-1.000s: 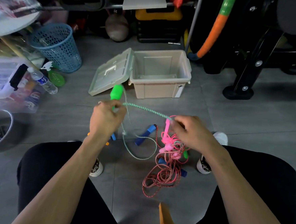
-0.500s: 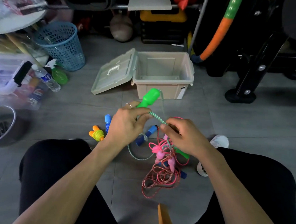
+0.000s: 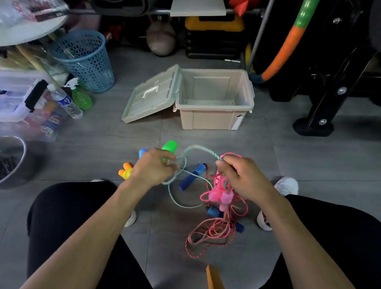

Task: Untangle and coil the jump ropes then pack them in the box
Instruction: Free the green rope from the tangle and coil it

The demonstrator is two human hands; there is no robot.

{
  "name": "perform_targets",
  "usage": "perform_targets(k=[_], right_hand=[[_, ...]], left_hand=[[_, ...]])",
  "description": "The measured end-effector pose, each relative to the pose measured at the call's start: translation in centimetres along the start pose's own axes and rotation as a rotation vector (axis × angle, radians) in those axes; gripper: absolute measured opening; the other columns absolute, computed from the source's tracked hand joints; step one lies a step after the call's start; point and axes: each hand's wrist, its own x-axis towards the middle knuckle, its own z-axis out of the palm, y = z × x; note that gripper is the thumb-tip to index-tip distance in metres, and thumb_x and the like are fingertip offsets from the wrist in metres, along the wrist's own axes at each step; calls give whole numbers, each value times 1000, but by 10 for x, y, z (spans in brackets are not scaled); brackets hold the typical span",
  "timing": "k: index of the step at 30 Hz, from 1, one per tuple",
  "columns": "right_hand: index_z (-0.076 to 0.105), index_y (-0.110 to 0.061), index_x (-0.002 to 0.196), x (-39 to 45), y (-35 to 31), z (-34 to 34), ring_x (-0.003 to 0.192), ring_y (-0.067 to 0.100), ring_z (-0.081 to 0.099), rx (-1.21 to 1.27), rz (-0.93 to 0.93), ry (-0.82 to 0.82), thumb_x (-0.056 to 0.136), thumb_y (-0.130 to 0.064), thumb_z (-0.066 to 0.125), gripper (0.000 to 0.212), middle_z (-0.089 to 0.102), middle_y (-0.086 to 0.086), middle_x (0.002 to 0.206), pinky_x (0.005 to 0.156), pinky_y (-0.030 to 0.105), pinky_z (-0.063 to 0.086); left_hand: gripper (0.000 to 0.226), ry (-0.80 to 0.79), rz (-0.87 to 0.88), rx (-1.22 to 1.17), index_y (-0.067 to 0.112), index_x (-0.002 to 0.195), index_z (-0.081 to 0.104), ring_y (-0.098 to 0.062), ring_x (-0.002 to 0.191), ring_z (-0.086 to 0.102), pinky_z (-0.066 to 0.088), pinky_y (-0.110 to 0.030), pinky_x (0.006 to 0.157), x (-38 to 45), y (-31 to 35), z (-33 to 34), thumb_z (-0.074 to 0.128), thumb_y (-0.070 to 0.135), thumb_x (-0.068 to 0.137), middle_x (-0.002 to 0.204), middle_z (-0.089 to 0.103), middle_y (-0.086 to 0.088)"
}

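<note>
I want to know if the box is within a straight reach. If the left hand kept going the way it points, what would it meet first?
Probably bare grey floor, then the open beige plastic box; depth is unclear. The left hand grips the green handle.

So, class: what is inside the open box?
The box shows only its bare floor and walls, no rope. The strip just behind its front wall is hidden.

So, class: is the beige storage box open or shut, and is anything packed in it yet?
Open and empty: the box shows a bare inside, with its lid leaning against its side.
</note>
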Motion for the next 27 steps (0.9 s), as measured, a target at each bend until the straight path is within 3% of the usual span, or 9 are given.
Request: perform_targets(k=[3,5,7,10,15,18,21,24,27], right_hand=[[48,-19,69,0,-7,-3,59,23,49,-29,-35,-60,98,-48,41,41,53,4,61,61,42,43],[54,-17,73,-1,-9,0,60,22,52,-25,-46,-103,101,-40,46,37,58,5,63,62,44,45],[56,-15,77,-1,-13,1,62,22,55,-16,-60,-111,101,-40,45,36,60,4,65,64,43,46],[50,-19,72,-2,-16,0,62,22,53,-18,-94,-70,99,-44,42,37,55,0,63,62,38,42],[42,-38,69,-3,-4,0,59,7,48,8,-24,-60,101,-29,49,34,47,-9,62,59,33,37],[48,-30,73,-2,3,2,64,10,49,44,-23,-24,100,-26,50,27,49,-9,66,60,32,41],[51,-15,78,-1,13,7,66,14,47,35,-32,2,100,-24,50,25,49,-7,69,63,34,41],[56,-12,82,0,17,10,69,13,48,32,-41,32,100,-22,51,21,53,-7,73,65,32,41],[58,-5,83,0,16,9,71,20,50,44,-75,58,99,-13,52,19,55,-1,76,68,39,44]], left_hand=[[45,130,294,18,27,119,68,-19,102,60,33,-10,78,-8,15,13,78,37,76,113,65,-3],[43,131,505,37,26,119,68,-20,95,60,37,-16,78,-16,24,18,77,35,78,106,61,-3],[29,118,603,80,28,113,71,-23,90,61,47,-28,77,-23,28,22,69,34,84,101,58,0],[17,121,613,107,24,102,73,-26,91,61,51,-42,75,-26,32,23,63,30,89,97,59,-1],[21,298,562,-29,21,87,73,-24,82,60,50,-36,70,-24,40,15,56,34,85,96,60,6],[17,391,561,-77,12,83,69,-28,76,57,48,-39,67,-24,41,10,57,24,84,94,60,-4],[10,462,570,-157,6,82,68,-24,76,54,44,-34,68,-23,41,5,61,13,85,88,60,-9],[7,482,560,-210,6,82,68,-17,79,53,40,-22,71,-24,41,4,62,9,84,88,60,-8],[9,484,512,-267,11,79,68,-12,78,53,39,-18,71,-23,39,3,61,16,84,85,60,2]])
